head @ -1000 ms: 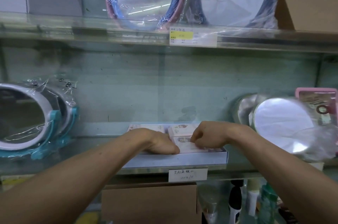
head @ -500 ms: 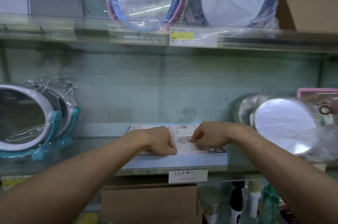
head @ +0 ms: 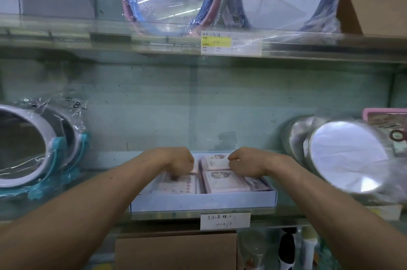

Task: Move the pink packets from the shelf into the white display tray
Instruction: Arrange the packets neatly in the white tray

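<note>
Both hands are working inside the white display tray (head: pixel 202 202) on the shelf (head: pixel 308 211) — the pink packets (head: pixel 222 182) are lying stacked in it. The right hand (head: pixel 243 164) is pinching a rear packet's edge; the left hand (head: pixel 179 162) is curling its fingers (head: pixel 176 176) onto the tray's left stack (grip hidden — cannot tell).

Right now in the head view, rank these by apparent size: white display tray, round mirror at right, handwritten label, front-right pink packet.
1. white display tray
2. round mirror
3. handwritten label and front-right pink packet: these look about alike, so I leave them unranked.
</note>
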The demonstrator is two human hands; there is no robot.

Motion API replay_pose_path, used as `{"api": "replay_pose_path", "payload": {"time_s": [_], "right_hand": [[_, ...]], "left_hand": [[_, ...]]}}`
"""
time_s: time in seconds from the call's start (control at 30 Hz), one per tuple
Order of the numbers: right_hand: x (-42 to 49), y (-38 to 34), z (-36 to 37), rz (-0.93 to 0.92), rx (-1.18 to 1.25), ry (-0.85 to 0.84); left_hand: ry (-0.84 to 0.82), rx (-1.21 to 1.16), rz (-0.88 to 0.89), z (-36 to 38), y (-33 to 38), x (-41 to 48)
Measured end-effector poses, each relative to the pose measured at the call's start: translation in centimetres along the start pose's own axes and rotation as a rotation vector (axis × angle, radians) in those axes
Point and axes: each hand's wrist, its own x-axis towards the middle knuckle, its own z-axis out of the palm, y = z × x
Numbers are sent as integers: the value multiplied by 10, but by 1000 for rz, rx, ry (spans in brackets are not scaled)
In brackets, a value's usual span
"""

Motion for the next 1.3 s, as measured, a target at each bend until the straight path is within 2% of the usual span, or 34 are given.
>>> {"api": "replay_pose_path", "payload": {"time_s": [0.37, 0.57, 0.73, 0.8, 0.93, 1.07, 1.3], "right_hand": [[11, -8, 8, -17, -59, -4], [7, -11, 0, -40, -70, -39], [1, -14, 6, -89, -66, -82], [-1, -15, 8, -87, -74, -75], [-14, -13, -1, -117, -33, -29], [-34, -12, -5, -184, -53, -44], [-39, -17, -4, -128, 2, -52]], "left_hand": [[14, -19, -59, 7, -9, 7], [-24, -192, -73, -7, -11, -8], [-177, -118, -101, -4, -17, -18], [-147, -110, -92, -2, -17, -21], [14, -107, -13, -9, -19, -39], [-109, -79, 17, -13, -21, -57], [-88, -105, 5, -5, -13, -52]]}}
